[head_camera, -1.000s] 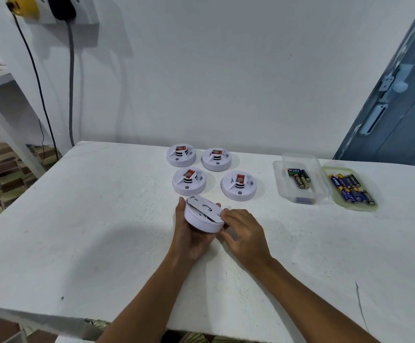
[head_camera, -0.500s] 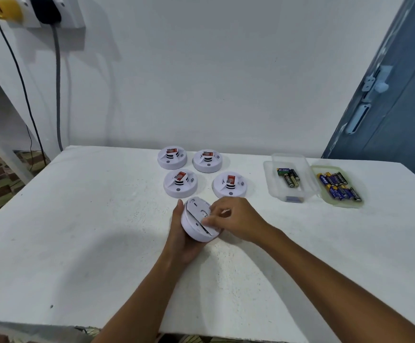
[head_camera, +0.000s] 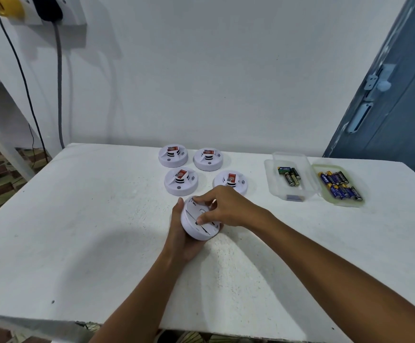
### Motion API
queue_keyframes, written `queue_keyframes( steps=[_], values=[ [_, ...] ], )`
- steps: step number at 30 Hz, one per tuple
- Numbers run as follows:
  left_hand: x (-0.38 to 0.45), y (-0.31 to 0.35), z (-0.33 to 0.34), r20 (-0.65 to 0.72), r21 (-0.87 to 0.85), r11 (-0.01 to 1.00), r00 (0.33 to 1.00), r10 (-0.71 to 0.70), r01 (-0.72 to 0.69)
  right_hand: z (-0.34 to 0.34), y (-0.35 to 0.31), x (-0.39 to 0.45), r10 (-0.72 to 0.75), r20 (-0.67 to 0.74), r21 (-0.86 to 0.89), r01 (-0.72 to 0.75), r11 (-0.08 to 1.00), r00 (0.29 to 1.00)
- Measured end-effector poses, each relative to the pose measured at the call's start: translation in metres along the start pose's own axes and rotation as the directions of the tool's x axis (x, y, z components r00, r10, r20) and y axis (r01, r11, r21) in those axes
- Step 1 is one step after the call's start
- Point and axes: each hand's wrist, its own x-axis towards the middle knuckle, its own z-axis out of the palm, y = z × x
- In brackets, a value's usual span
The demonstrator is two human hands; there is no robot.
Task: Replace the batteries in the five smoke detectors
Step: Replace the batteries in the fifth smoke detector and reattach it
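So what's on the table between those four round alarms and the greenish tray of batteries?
In the head view, a clear plastic box holding a few batteries sits between the four detectors and the greenish tray.

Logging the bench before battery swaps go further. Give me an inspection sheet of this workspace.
Surface: white table, speckled, near edge chipped.
Job's things: held smoke detector, tilted, back side up; four smoke detectors in a square behind it, face up; clear box with a few batteries; lid tray with blue batteries.
Clutter: nothing seen.
Hands: left hand grips the held detector from beneath; right hand has fingers curled on its back plate.
Cables: two cables hang from a wall socket.
Surroundings: white wall, blue door at right, patterned floor at left.
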Motion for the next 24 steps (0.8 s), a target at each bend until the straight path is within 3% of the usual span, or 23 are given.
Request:
queue_keyframes(
  steps=[13, 17, 19, 24],
  values=[
    [-0.008, -0.002, 0.013, -0.144, -0.008, 1.000, 0.989, -0.024, 0.023, 0.000, 0.000, -0.016, -0.054, 0.024, -0.108, 0.056, 0.993, 0.998],
    [-0.015, -0.006, 0.025, -0.123, -0.016, 1.000, 0.992, 0.003, -0.006, 0.012, 0.010, -0.025, -0.094, -0.021, -0.153, 0.090, 0.984, 0.995],
    [-0.014, -0.007, 0.028, -0.169, -0.004, 0.999, 0.985, 0.037, -0.038, 0.015, 0.011, -0.029, -0.091, -0.061, -0.144, 0.081, 0.986, 0.994],
    [-0.007, -0.003, 0.035, -0.277, -0.019, 0.999, 0.960, -0.032, 0.028, 0.017, 0.007, -0.036, -0.097, -0.122, -0.124, 0.082, 0.989, 0.988]
  ],
)
